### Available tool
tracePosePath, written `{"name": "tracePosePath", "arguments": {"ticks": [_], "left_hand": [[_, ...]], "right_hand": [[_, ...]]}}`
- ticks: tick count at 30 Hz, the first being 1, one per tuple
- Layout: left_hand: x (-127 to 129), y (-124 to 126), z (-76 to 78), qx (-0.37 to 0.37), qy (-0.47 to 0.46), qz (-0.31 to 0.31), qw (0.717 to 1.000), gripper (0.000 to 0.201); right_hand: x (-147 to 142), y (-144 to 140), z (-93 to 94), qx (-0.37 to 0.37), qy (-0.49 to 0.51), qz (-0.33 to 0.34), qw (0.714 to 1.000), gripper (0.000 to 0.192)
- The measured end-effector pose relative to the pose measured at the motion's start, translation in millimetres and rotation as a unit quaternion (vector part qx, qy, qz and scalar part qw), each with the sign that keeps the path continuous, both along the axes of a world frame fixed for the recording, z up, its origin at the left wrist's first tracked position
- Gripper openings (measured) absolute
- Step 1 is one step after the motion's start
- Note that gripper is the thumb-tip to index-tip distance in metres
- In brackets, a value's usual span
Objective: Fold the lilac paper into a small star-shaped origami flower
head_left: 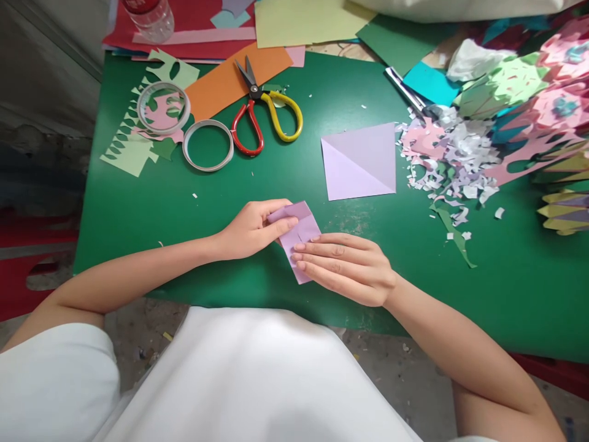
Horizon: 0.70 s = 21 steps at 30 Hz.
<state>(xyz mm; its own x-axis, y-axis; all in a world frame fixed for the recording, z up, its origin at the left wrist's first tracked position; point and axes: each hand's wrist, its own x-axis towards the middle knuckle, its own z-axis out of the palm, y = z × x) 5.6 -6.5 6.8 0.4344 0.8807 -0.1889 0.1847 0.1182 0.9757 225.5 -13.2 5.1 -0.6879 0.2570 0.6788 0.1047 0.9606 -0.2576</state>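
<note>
Folded lilac paper piece (302,229): plain pale purple, no second colour seen. Flat lilac paper rectangle (359,162): two-toned along a diagonal, upper-right half greyer, lower-left half lighter. Smooth tabletop (161,202): solid green. Metal scissors (254,92): blackish blades, one handle red, the other yellow. Long paper strip (207,98): uniform orange. Heap of small paper scraps (464,147): white, pink, lilac, some green. Layered paper flower (554,110): pink petals, blue-teal centre. Cloth shirt (257,380): plain white.
</note>
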Motion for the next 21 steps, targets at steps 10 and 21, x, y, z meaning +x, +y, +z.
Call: {"name": "tracePosePath", "arguments": {"ticks": [10,21], "left_hand": [[0,2,1.3,-0.186,-0.133,-0.056,0.972,0.042],[1,2,-1.0,-0.237,-0.174,-0.119,0.948,0.037]], "right_hand": [[-1,-1,-5.0,-0.234,0.109,-0.157,0.953,0.018],[-6,-5,-7.2,-0.399,0.092,-0.252,0.877,0.024]]}}
